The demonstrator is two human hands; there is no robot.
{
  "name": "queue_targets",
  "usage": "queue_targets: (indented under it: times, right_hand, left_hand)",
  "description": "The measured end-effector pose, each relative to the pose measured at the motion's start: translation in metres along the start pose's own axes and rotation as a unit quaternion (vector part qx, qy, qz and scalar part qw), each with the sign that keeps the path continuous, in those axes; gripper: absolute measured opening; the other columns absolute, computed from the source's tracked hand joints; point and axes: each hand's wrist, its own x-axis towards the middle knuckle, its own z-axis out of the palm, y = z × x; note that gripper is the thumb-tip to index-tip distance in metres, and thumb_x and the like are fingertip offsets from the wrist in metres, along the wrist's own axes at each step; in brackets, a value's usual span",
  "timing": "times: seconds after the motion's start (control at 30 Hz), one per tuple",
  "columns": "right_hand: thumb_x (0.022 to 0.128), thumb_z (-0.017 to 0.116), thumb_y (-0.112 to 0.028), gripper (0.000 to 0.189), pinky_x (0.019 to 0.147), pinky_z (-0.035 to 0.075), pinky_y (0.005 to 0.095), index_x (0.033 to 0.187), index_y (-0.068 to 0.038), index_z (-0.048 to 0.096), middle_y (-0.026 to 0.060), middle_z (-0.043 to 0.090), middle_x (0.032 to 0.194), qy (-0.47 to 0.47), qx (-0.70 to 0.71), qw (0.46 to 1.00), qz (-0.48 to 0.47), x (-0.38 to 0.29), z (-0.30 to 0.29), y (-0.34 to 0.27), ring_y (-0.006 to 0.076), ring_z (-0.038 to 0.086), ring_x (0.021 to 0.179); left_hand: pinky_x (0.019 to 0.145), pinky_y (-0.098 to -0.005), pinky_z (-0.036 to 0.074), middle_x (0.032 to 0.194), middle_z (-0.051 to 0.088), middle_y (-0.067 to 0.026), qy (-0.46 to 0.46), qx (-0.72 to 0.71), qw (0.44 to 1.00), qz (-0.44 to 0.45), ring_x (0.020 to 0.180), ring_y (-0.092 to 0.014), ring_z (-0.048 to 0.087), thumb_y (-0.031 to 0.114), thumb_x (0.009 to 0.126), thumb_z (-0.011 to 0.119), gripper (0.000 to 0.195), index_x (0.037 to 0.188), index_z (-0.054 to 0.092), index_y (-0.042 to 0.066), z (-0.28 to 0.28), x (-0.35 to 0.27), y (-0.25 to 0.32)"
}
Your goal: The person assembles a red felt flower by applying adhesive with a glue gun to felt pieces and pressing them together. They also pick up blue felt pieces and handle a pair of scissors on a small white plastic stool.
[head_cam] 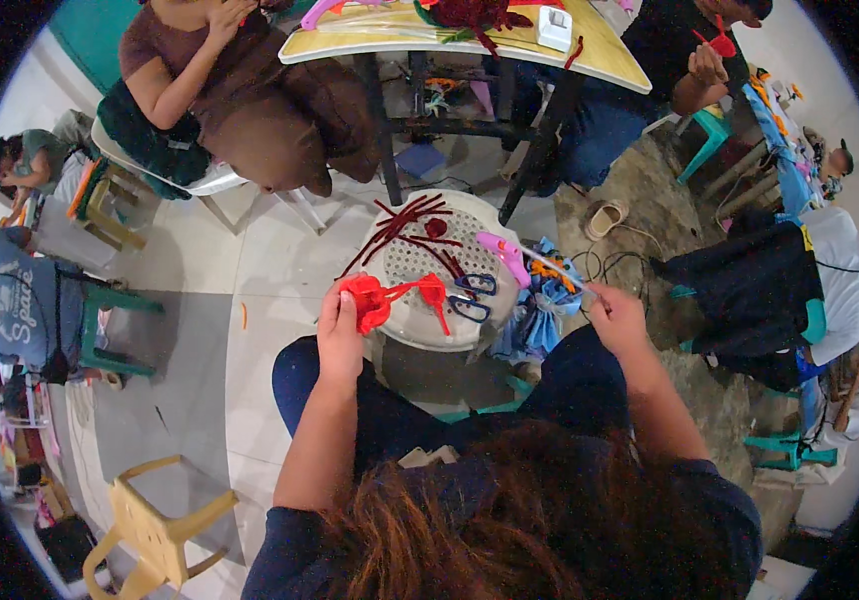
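My left hand point(341, 334) grips a red flower-like craft piece point(368, 303) above the near left edge of a white plastic stool point(422, 334). A second red piece with a thin stem point(433, 292) appears linked to it by a narrow red strip. On the right, my right hand point(618, 319) pinches the end of a translucent stick point(553, 266), probably a glue stick. The stick's other end meets a pink hot glue gun point(503, 253) at the stool's right side. Scissors with dark blue handles point(472, 297) lie on the stool. Behind them are dark red pipe cleaners point(407, 223) and a small dark red disc point(435, 227).
Blue wrapped bundles with orange bits point(546, 307) sit just right of the stool. A table point(399, 41) stands ahead, with a person seated at each side. Cables point(617, 262) cross the floor at right; a yellow plastic chair point(148, 517) is at lower left.
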Motion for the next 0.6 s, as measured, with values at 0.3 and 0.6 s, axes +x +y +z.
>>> queue_targets:
  times: [0.3,0.6]
  right_hand:
    - [0.074,0.057,-0.019,0.028,0.062,0.05,0.0419,0.098,-0.009,0.068,0.0175,0.064,0.075,-0.001,-0.058,0.998,0.001,-0.017,-0.007,-0.015,0.0337,0.063,0.068]
    - [0.074,0.058,-0.018,0.028,0.06,0.05,0.0398,0.098,-0.009,0.068,0.0173,0.064,0.073,0.014,-0.025,0.999,0.041,-0.024,0.003,-0.007,0.0328,0.062,0.063]
  left_hand:
    - [0.092,-0.0309,0.045,0.119,0.055,-0.0109,0.008,0.008,1.0,0.015,0.106,-0.017,0.055,0.017,0.1,0.037,0.03,0.121,0.05,0.0,0.0,0.0,-0.001]
    - [0.092,-0.0308,0.046,0.118,0.055,-0.0115,0.003,-0.004,1.0,0.008,0.105,-0.018,0.056,0.018,0.1,0.037,0.031,0.122,0.049,-0.001,0.001,-0.001,0.002]
